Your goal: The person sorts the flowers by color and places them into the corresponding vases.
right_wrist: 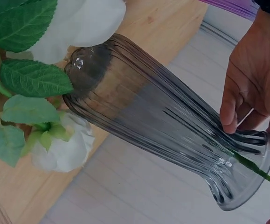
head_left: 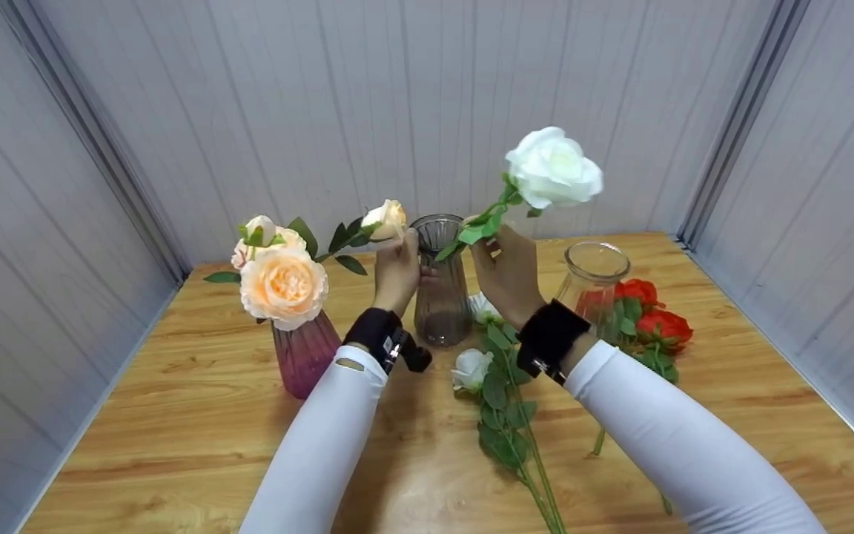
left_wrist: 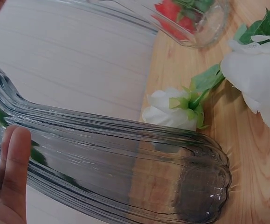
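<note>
Grey glass vase (head_left: 443, 300), one: upright on the wooden table (head_left: 197, 437), left hand's (head_left: 399, 273) fingers gripping its neck. White rose (head_left: 554, 169), one: above right of the vase, stem pinched in the right hand (head_left: 507, 274); bloom seen in the head view only. Right wrist view adds the green stem (right_wrist: 249, 163) passing through the vase mouth. Head view alone shows peach flowers (head_left: 284, 288) in a purple vase (head_left: 305, 360).

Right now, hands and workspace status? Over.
Left hand holds fluted grey glass vase. Right hand pinches large white rose by green stem, at vase mouth. Leafy white roses beside vase base.
</note>
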The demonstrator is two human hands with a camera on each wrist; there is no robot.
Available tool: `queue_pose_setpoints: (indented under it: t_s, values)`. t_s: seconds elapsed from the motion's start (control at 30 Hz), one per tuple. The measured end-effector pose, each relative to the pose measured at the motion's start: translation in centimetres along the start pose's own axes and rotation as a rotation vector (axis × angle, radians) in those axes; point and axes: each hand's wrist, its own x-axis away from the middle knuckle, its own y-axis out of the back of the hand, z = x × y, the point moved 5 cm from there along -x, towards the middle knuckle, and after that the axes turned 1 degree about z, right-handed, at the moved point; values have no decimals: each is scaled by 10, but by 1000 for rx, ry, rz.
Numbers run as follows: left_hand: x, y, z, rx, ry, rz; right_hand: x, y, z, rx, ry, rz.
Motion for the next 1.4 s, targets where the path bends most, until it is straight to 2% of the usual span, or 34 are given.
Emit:
queue_pose_setpoints:
  t_s: [0.1, 0.17, 0.33, 0.4, 0.47, 0.57, 0.63, 0.83, 0.9, 1.07, 1.27, 1.4]
  values:
    - [1, -1, 0, -35, -21, 1, -2, -6, -6, 10, -48, 51]
    - [1, 0, -1, -96, -54, -13, -3, -10, -9, 9, -67, 94]
    - [0, 2, -3, -204, -129, -53, -4, -20, -12, 45, -5, 232]
    - [-1, 2, -3, -206, -148, -52, -3, -22, -12, 62, 22, 297]
    - [-2, 3, -4, -237, -172, -59, -1, -22, -13, 71, 14, 352]
    - [-3, 4, -3, -232, -168, -57, 4, -20, -18, 76, -38, 410]
    - [-3, 5, -4, -229, -159, -58, 8, -17, -22, 82, -84, 418]
    - [-3, 5, -5, -216, -122, -38, 22, -3, -29, 119, -162, 360]
    - [-4, 5, -5, -218, -124, -38, 27, 1, -32, 138, -190, 367]
    - [-4, 5, -5, -211, -138, -64, 44, 7, -45, 206, -277, 489]
    - [-5, 6, -4, -225, -118, -71, 64, 11, -62, 289, -393, 668]
    - [-4, 7, -3, -212, -136, -74, 78, 12, -73, 317, -415, 750]
